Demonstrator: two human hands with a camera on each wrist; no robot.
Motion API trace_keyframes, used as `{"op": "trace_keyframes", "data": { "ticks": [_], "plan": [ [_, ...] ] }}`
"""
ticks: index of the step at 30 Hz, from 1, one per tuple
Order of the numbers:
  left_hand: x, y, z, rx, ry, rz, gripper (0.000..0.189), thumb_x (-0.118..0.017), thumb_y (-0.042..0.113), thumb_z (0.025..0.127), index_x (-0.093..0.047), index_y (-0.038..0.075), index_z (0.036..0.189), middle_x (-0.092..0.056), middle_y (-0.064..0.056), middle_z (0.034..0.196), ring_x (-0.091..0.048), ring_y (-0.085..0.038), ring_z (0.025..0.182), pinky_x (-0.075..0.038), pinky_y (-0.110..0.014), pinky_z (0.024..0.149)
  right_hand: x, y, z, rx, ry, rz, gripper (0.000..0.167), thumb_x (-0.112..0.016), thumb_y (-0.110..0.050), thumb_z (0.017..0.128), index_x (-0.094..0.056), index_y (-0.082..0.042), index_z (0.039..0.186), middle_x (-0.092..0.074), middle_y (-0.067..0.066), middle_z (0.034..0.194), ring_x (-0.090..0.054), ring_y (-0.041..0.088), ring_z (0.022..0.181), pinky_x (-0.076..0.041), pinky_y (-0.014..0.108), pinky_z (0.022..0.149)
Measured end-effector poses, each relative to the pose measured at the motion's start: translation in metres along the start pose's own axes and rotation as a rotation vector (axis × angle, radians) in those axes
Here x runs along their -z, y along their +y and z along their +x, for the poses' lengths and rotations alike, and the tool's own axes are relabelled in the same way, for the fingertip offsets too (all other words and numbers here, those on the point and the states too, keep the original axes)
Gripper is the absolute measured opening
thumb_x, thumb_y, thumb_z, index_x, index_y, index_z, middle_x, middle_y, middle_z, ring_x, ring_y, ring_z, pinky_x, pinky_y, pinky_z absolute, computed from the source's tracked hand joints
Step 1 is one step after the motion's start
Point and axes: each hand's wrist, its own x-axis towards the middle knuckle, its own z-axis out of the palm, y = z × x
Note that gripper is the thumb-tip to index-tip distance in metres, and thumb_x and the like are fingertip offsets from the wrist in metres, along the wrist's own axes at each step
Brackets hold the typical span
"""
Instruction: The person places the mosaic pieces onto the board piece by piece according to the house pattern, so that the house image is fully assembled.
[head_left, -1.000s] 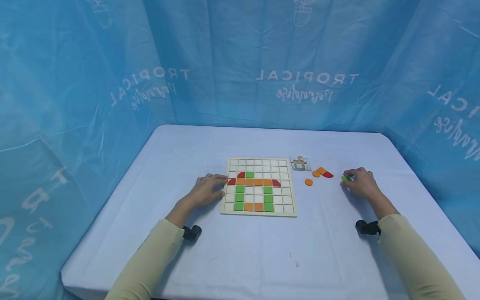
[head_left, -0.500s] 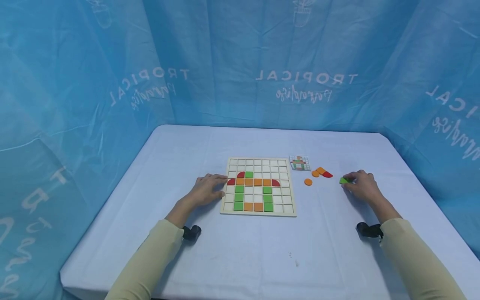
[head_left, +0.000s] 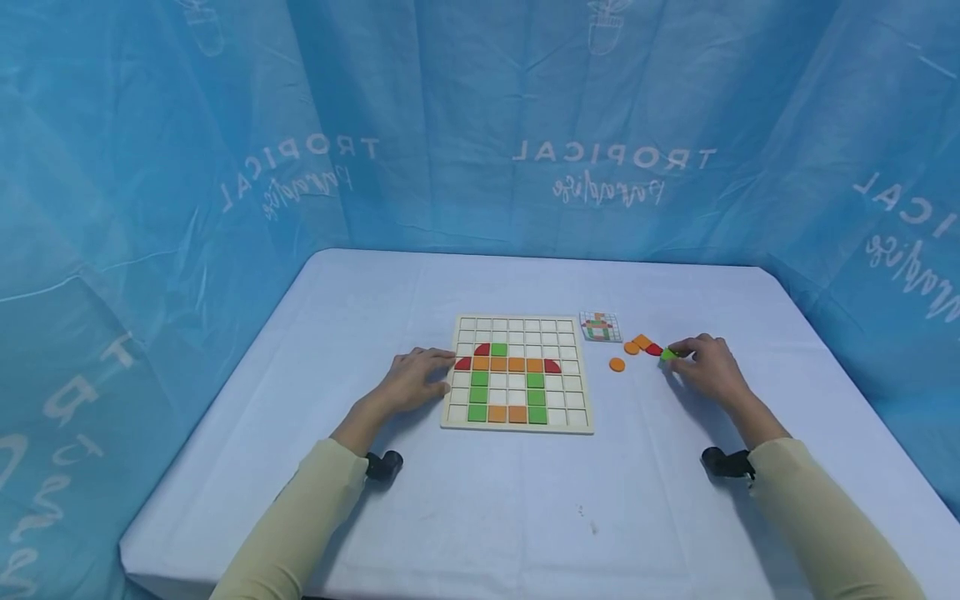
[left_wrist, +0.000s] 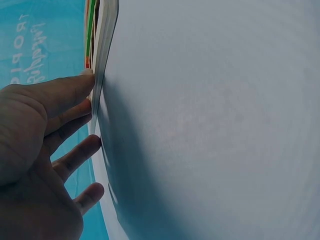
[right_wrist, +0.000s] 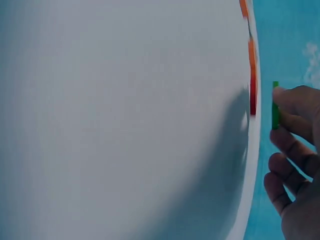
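My right hand (head_left: 711, 367) pinches a green square tile (right_wrist: 275, 106) between thumb and fingers, raised over the table in the right wrist view. In the head view that tile overlaps the tip of a red quarter-round tile (head_left: 653, 349). My left hand (head_left: 411, 380) rests at the left edge of a pale grid board (head_left: 566, 400), its fingers fairly straight and fingertips at the rim. Green, orange and red tiles sit in the board's cells, among them a green tile (head_left: 498, 350) beside a red quarter-round (head_left: 482, 349). The left wrist view shows thumb and fingers against the board's side (left_wrist: 102, 55).
A small pattern card (head_left: 600, 327) lies by the board's upper right corner. Two orange discs, one of them nearer me (head_left: 617, 364), and an orange square (head_left: 642, 342) lie between card and right hand. White cloth covers the table (head_left: 525, 508); blue sheeting (head_left: 465, 125) hangs behind.
My right hand has moved left with the green tile, from the bare cloth to beside the red quarter-round. The left hand and the board have stayed in place.
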Motion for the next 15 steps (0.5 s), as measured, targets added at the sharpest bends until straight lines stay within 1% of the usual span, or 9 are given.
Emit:
{"op": "trace_keyframes", "data": {
  "ticks": [6, 11, 15],
  "plan": [
    [-0.001, 0.0, 0.0, 0.013, -0.003, -0.003, 0.049, -0.068, 0.022, 0.09, -0.056, 0.009, 0.136, -0.048, -0.005, 0.143, -0.038, -0.029, 0.132, -0.027, -0.05, 0.104, -0.017, -0.039, 0.008, 0.025, 0.001, 0.045, 0.032, -0.066, -0.011, 0.088, -0.066, 0.005, 0.116, -0.055, 0.022, 0.109, -0.044, 0.036, 0.102, -0.044, 0.049, 0.083],
    [-0.002, 0.0, 0.0, 0.022, -0.004, -0.004, 0.049, -0.068, 0.022, 0.09, -0.055, 0.01, 0.136, -0.048, -0.005, 0.143, -0.037, -0.029, 0.133, -0.026, -0.051, 0.105, -0.034, -0.072, 0.015, 0.069, 0.0, 0.076, 0.031, -0.068, -0.011, 0.086, -0.068, 0.002, 0.115, -0.057, 0.017, 0.105, -0.045, 0.031, 0.097, -0.042, 0.046, 0.08],
    [-0.002, 0.0, 0.001, 0.017, 0.003, 0.002, 0.049, -0.068, 0.022, 0.09, -0.055, 0.01, 0.136, -0.048, -0.005, 0.142, -0.038, -0.029, 0.133, -0.026, -0.05, 0.105, -0.047, -0.099, 0.02, 0.123, -0.014, 0.108, 0.031, -0.07, -0.012, 0.086, -0.069, -0.001, 0.115, -0.059, 0.014, 0.105, -0.046, 0.029, 0.097, -0.043, 0.042, 0.079]
  ]
}}
